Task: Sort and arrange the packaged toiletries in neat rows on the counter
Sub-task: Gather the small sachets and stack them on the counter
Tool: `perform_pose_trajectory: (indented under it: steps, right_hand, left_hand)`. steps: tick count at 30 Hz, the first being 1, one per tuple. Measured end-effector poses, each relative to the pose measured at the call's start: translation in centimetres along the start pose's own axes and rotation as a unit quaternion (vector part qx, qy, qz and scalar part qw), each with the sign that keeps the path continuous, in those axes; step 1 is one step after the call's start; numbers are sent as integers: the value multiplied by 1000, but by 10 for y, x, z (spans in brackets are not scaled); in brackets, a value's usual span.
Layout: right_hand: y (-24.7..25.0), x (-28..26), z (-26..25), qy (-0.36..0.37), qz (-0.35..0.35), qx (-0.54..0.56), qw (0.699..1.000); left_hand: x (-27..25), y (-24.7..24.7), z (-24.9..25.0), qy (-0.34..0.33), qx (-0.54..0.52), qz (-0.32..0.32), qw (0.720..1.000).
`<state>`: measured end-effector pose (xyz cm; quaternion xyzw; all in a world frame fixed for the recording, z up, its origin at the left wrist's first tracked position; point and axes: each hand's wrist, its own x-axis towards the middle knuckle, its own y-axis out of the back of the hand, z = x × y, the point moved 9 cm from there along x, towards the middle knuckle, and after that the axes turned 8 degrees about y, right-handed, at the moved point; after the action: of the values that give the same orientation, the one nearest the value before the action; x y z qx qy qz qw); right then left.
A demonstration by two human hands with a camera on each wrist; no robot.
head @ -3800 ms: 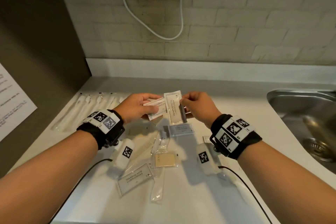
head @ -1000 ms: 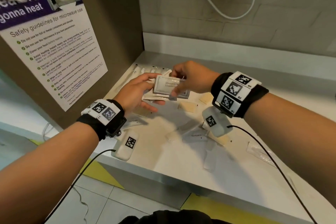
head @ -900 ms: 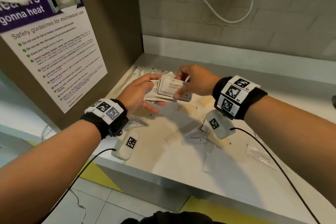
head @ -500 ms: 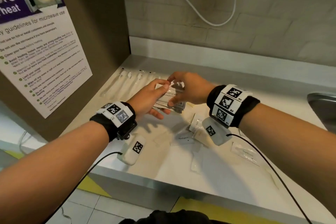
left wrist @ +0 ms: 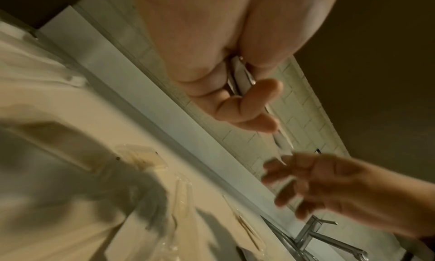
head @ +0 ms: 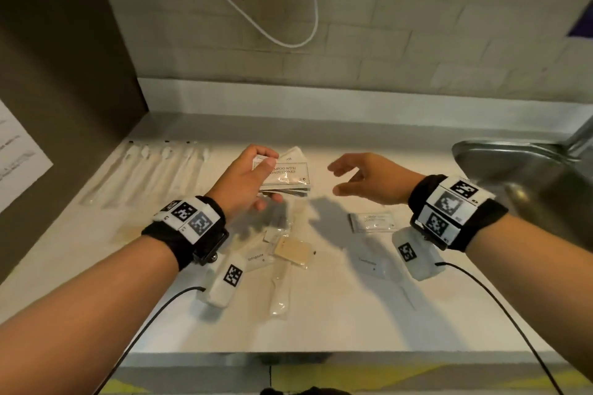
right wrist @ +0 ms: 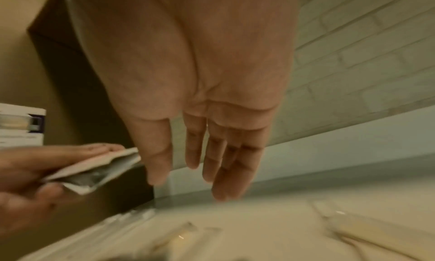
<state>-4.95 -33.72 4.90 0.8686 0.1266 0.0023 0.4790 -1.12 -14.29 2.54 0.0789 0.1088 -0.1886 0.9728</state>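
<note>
My left hand [head: 253, 176] grips a stack of flat shampoo sachets [head: 285, 175] above the white counter [head: 321, 314], thumb on top and fingers beneath. The stack shows edge-on in the left wrist view [left wrist: 237, 79] and in the right wrist view [right wrist: 94, 172]. My right hand [head: 356, 176] hovers just right of the stack, fingers loosely spread and holding nothing. Below it lies a single shampoo sachet [head: 373, 222]. A tan soap packet [head: 292, 253], a toothpaste sachet [head: 256, 258] and clear wrapped items [head: 280, 292] lie loose mid-counter. Wrapped toothbrushes [head: 150, 170] lie in a row at the left.
A steel sink [head: 526, 183] sits at the right, with its tap [left wrist: 329, 235] seen in the left wrist view. A dark panel [head: 61, 74] with a paper notice [head: 16, 157] walls off the left. A white cable [head: 288, 26] hangs on the brick wall behind.
My right hand has let go of the sachet stack and drawn away to the right, opening. The left hand keeps the stack. The view has swung right, showing the sink.
</note>
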Motion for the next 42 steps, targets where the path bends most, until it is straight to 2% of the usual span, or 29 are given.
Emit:
perform_pose_trajectory:
  steps: [4, 7, 10, 13, 15, 18, 20, 25, 29, 32, 35, 37, 39, 42]
  right_hand:
    - [-15, -28, 66, -78, -67, -97, 990]
    - [-38, -35, 95, -90, -115, -144, 979]
    - [-49, -30, 105, -86, -113, -162, 977]
    - [-49, -20, 114, -99, -92, -118, 984]
    - [-52, -15, 116, -100, -103, -103, 984]
    - [-55, -9, 110, -63, -107, -107, 986]
    - [-48, -7, 99, -21, -85, -87, 992]
    - [-16, -8, 46, 92, -57, -20, 994]
    - [-7, -2, 30, 106, -52, -36, 992]
    - [-9, 0, 30, 101, -78, -27, 991]
    - [-9, 0, 8, 135, -86, 34, 986]
    - [-2, 9, -10, 161, -49, 77, 983]
    - [9, 22, -21, 171, 13, 73, 983]
    - [14, 42, -22, 146, 57, 57, 986]
  left_hand:
    - [14, -21, 8, -25, 7, -2, 1000]
    - [21, -42, 10, -24, 11, -6, 1000]
    - [26, -62, 8, -24, 18, -15, 999]
    - [27, -75, 4, -22, 34, -17, 999]
    - [28, -80, 0, -12, 40, -12, 999]
    - [27, -82, -7, 0, 38, 2, 999]
    - [25, -78, -12, 9, 28, 14, 999]
    - [21, -70, -21, 29, -15, 32, 999]
    - [18, -62, -6, -1, -7, 56, 998]
    - [18, -45, -2, -9, -13, 84, 996]
    - [17, -34, -3, -6, -6, 101, 995]
    - [17, -35, -3, -5, 7, 95, 995]
    - [17, -39, -4, -3, -1, 75, 997]
    - [11, -35, -3, 7, -54, 54, 997]
